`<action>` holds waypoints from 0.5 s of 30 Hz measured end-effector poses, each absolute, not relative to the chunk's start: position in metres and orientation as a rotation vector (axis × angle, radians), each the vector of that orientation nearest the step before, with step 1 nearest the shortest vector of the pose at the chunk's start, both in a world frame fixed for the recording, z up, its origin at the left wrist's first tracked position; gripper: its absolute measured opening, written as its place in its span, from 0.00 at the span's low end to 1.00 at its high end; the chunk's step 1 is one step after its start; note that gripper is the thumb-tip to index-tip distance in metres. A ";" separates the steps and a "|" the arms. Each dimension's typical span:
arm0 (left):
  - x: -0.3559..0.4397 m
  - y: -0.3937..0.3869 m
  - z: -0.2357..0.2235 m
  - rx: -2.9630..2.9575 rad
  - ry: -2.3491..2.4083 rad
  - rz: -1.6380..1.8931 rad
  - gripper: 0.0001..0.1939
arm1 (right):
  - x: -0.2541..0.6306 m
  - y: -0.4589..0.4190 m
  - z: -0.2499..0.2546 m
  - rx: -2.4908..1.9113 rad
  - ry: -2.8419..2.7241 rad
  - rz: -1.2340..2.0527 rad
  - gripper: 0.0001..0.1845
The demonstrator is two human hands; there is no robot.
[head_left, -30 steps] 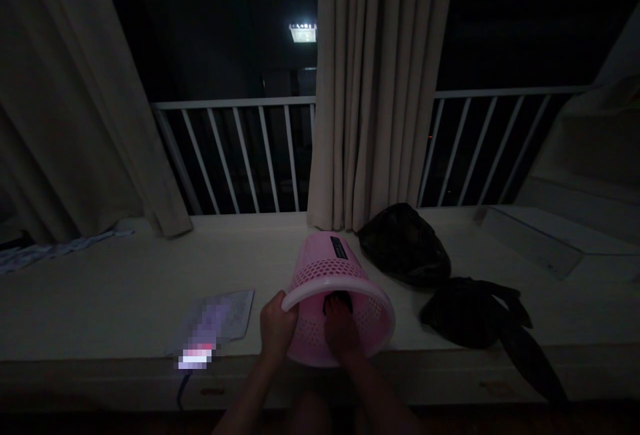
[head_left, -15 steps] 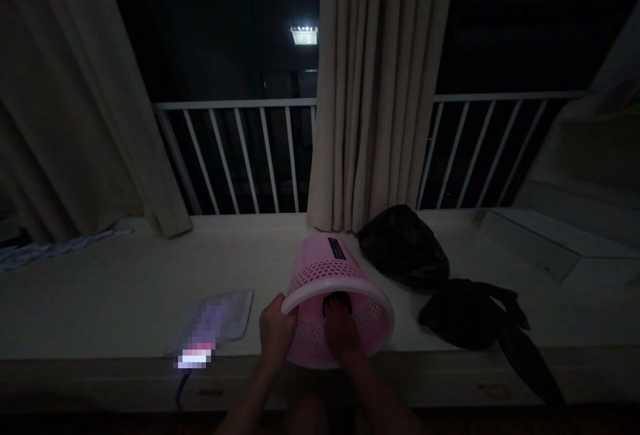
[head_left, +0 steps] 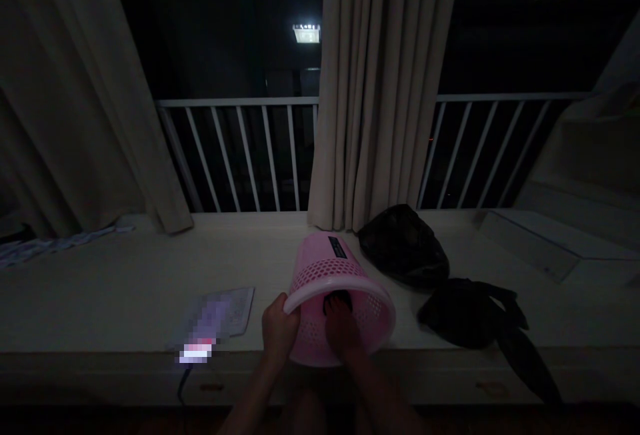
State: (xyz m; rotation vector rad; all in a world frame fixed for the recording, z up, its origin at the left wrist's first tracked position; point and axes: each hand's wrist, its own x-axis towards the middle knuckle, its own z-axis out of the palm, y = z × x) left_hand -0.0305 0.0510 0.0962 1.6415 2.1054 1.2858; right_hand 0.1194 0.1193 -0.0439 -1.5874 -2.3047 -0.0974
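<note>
A pink plastic wastebasket (head_left: pixel 320 271) lies tipped on its side, its mouth towards me, with holes around its upper wall and a dark label on the side. My left hand (head_left: pixel 280 328) is closed around the left part of its rim. Deep inside the basket is my right hand (head_left: pixel 343 328), its fingers on a small black thing (head_left: pixel 345 297) near the bottom. Dim light hides what that thing is and most of the grip. Right of the basket rest two black plastic bags, a rounded one (head_left: pixel 405 248) behind and a knotted one (head_left: pixel 465 315) nearer me.
The pale counter (head_left: pixel 125 288) runs below a railing (head_left: pixel 240 101) and a hanging curtain (head_left: pixel 380 88). Left lies a blurred-out lit phone-like device (head_left: pixel 197 351) with a cable, over a flat sheet (head_left: pixel 243 308). A pale box (head_left: pixel 540 241) stands at the right.
The view has shifted very slightly. Both hands and the wastebasket keep nearly the same places, the left hand on the rim and the right one inside.
</note>
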 end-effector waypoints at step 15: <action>-0.031 0.047 0.098 1.634 2.120 1.202 0.09 | 0.123 0.120 -0.038 -1.596 -2.364 -0.061 0.23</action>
